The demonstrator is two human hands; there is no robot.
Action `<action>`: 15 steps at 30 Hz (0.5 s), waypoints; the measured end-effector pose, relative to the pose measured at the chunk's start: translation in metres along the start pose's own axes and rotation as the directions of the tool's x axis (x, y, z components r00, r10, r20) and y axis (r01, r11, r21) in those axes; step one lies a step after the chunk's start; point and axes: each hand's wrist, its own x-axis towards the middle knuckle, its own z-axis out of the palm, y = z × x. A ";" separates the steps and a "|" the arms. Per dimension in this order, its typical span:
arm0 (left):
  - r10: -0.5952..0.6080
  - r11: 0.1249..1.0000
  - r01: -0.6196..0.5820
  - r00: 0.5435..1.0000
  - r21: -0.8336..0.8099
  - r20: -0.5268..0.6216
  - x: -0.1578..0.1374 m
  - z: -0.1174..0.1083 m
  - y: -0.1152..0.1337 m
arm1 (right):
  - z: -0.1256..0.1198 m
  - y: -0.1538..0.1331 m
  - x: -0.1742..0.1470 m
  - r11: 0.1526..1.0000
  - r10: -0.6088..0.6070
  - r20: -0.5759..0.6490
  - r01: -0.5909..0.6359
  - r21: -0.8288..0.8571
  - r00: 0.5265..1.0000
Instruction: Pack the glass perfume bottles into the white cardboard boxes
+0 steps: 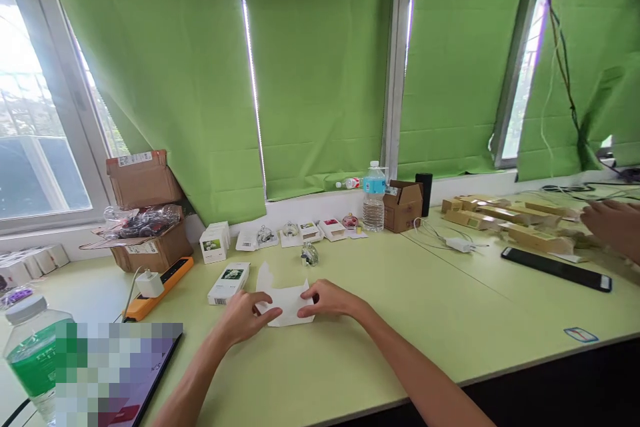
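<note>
A small white paper carton [289, 305], its flaps raised at the back, lies on the table in front of me. My left hand [245, 315] grips its left side between thumb and fingers. At the right side, my right hand [329, 298] pinches the carton, with some fingertips hidden behind it. Beside my left hand is a white box [229, 283] with a dark green picture and a barcode. Just beyond the carton sits a small clear glass-like ornament [310, 254].
White boxes [215, 244] stand at the back, near opened packs with a pink ornament [351, 221]. An orange power strip [165, 287], a laptop [145, 373] and a green-labelled bottle [43, 353] are left. Another person's hand [613, 227] is right, by a black phone-like slab [555, 269].
</note>
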 end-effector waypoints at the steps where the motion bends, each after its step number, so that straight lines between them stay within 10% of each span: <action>1: 0.001 1.000 -0.001 1.000 0.004 -0.003 0.000 0.000 0.001 | 0.000 0.000 0.001 1.000 -0.020 0.009 0.020 0.003 1.000; 15: -0.002 0.997 0.005 0.999 0.081 -0.043 0.002 0.005 -0.003 | 0.005 0.007 0.005 0.998 -0.059 -0.030 0.058 -0.016 0.998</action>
